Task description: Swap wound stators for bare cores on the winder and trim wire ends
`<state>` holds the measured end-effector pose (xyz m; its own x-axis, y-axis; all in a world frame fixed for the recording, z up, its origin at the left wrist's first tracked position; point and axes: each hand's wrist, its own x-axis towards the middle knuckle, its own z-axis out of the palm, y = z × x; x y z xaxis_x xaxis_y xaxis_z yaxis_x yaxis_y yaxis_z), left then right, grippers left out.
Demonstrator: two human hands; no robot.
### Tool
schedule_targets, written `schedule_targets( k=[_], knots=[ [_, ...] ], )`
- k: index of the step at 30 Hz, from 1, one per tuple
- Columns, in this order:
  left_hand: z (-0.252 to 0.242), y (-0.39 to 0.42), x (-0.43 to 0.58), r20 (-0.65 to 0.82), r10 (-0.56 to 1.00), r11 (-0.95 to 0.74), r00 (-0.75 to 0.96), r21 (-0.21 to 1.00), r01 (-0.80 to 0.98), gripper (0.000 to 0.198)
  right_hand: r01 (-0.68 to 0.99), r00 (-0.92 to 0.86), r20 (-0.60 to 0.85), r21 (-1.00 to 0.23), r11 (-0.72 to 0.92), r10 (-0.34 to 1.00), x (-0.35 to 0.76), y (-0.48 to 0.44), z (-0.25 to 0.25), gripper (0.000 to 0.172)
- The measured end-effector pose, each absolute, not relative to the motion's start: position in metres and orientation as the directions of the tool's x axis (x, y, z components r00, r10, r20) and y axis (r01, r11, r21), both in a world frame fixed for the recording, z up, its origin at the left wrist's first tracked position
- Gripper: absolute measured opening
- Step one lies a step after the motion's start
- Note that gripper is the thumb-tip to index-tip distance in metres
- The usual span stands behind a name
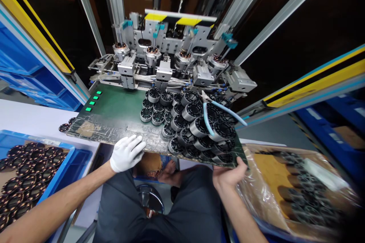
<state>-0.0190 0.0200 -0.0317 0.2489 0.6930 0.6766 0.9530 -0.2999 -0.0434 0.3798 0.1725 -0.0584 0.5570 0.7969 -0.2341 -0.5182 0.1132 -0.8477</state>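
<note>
My left hand (128, 153), in a white glove, lies at the front edge of the green worktop (116, 111) with its fingers stretched out. It holds nothing. My bare right hand (228, 174) is at the front right corner of the worktop. Its thumb shows beside the edge, while the other fingers are hidden under the board. Between the hands, on the right half of the worktop, dark ring-shaped motor cores (179, 123) with grey metal rims stand in stacked rows. Nippers with light-blue handles (207, 118) lie on top of the stacks.
Behind the worktop stands a machine with several fixtures (152, 53) holding copper-wound cores. Green lit buttons (92, 103) are at the worktop's left. A blue bin (61, 146) of copper-wound cores stands left; a plastic-lined box (266, 172) of cores stands right. Yellow-striped posts (37, 22) flank the station.
</note>
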Motion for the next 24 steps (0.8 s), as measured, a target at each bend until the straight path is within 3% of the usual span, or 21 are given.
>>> schedule_targets(
  k=[24],
  knots=[
    [-0.0331, 0.02, -0.0197, 0.669, 0.701, -0.298, 0.248, -0.041, 0.954, 0.03, -0.547, 0.566, -0.263, -0.829, 0.117, 0.782, 0.3751, 0.1726, -0.052, 0.031]
  ],
)
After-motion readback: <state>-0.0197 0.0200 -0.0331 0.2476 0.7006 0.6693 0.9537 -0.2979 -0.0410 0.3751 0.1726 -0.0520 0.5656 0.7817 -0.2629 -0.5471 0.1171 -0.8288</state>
